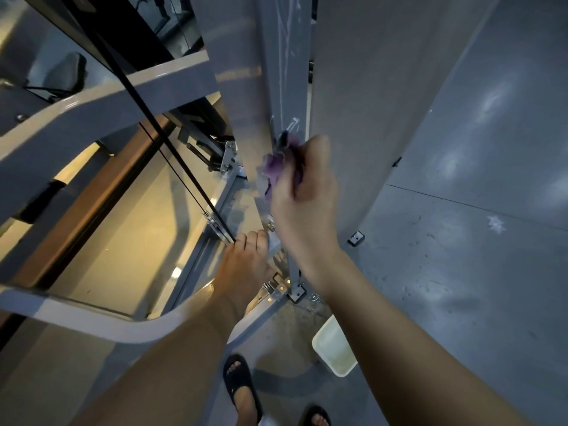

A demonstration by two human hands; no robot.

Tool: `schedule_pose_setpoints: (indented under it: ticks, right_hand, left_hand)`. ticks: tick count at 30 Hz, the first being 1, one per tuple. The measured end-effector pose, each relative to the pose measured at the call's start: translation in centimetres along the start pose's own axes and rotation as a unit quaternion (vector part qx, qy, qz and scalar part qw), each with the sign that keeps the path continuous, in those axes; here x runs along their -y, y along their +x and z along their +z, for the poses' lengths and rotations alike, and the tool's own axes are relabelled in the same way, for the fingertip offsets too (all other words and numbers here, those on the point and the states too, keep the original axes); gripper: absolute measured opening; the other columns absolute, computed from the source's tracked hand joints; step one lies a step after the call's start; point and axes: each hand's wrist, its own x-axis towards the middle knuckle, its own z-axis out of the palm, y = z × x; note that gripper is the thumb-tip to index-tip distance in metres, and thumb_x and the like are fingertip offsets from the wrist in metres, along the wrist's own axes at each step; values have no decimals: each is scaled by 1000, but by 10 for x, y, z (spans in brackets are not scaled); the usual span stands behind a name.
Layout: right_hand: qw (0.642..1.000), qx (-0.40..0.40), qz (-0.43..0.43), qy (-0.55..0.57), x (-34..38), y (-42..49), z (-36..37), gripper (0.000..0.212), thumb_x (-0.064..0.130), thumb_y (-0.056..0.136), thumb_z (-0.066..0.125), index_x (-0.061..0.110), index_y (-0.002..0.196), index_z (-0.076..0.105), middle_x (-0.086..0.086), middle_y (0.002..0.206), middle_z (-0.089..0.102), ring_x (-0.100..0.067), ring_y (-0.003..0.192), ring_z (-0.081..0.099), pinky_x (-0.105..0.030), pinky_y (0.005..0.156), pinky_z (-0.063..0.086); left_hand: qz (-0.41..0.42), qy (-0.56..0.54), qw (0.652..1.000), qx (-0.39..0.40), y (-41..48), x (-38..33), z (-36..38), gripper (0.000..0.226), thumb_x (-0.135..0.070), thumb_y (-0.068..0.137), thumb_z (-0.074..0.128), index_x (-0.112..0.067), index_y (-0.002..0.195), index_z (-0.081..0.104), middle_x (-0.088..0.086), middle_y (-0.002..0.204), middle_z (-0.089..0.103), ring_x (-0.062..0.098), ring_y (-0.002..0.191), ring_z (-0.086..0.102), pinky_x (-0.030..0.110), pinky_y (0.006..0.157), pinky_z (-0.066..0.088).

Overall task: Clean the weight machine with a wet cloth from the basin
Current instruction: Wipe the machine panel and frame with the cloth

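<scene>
At far left, machine (92, 96): pale grey tubes, a black cable (185, 173) running down across them. No brand, label or writing readable anywhere; the frame is blurry.

Left hand (246, 256): fingers curled over an edge of the machine where the cable ends. It looks like a brace, though the exact part held is hard to make out.

Cloth (275, 167): purple, bunched, pressed on the lower part of the grey post (285, 72). Right hand (304, 195) grips it with fingers closed round the wad, which is partly hidden by the hand. Pale streaks higher up the post could be wet marks or scratches; can't tell.

Basin (333, 348): pale, on the floor (461, 272) just right of the machine's base and below the right arm, which partly covers it. It sits near the person's sandals (242, 382) and well apart from the cloth. Contents not visible.

Step in hand, as judged: wiping the post. To do it well:
- spread the cloth flatter so more of it meets the metal
- run long strokes along the post, top to bottom, overlapping
- wrap round the edges and get the bolts and brackets at the foot
- keep the left-hand brace for balance, but keep fingers off the cable
- rewet and wring in the basin once the cloth drags or leaves streaks
- mind drips on the floor by the feet, since sandals could slip
</scene>
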Motion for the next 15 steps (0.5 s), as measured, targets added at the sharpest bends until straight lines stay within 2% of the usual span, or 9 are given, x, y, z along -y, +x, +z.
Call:
schedule_pose_setpoints:
  ticks: [2, 5, 9, 11, 13, 15]
  right_hand:
    - [999, 8, -10, -35, -7, -4, 0, 32, 19, 107, 44, 47, 92, 42, 4, 89, 69, -15, 80, 70, -34, 68, 54]
    - [998, 23, 2, -66, -16, -12, -5, 33, 20, 108, 44, 47, 89, 41, 4, 89, 69, -10, 80, 68, -27, 70, 50]
    - [999, 10, -31, -17, -1, -1, -1, 37, 13, 106, 43, 46, 90, 44, 7, 82, 67, -21, 82, 68, -40, 72, 54]
    - [997, 33, -38, -53, -12, -7, -3, 31, 19, 105, 42, 47, 93, 44, 4, 87, 64, -23, 88, 66, -44, 79, 53]
    - [991, 70, -28, -111, -25, -18, -9, 33, 24, 102, 40, 55, 92, 41, 6, 92, 61, -14, 92, 63, -38, 84, 50]
    - [987, 73, -45, -134, -17, -18, -9, 35, 25, 100, 41, 59, 89, 38, 8, 96, 62, -12, 93, 61, -31, 83, 48]
  left_hand:
    - [-7, 1, 1000, 16, 0, -1, -1, 42, -33, 88, 66, -4, 118, 61, 11, 108, 60, 26, 100, 55, 36, 85, 52]
    - [-12, 9, 999, 29, 0, -1, -5, 48, -33, 88, 64, -3, 125, 58, 11, 115, 61, 27, 105, 56, 37, 89, 52]
    - [-8, 0, 1000, 25, 0, -1, -6, 43, -35, 92, 61, -5, 121, 60, 10, 112, 60, 25, 105, 55, 35, 90, 52]
    - [-12, 6, 999, 29, -1, -1, -5, 44, -34, 91, 63, -3, 123, 60, 11, 112, 61, 26, 106, 57, 36, 90, 52]
    - [-12, 11, 999, 32, -1, -1, -4, 47, -32, 89, 66, -1, 124, 60, 13, 113, 63, 28, 104, 59, 38, 88, 54]
    - [-10, 12, 1000, 23, -1, 0, -3, 46, -32, 87, 68, -1, 120, 62, 13, 109, 63, 28, 101, 59, 38, 85, 54]
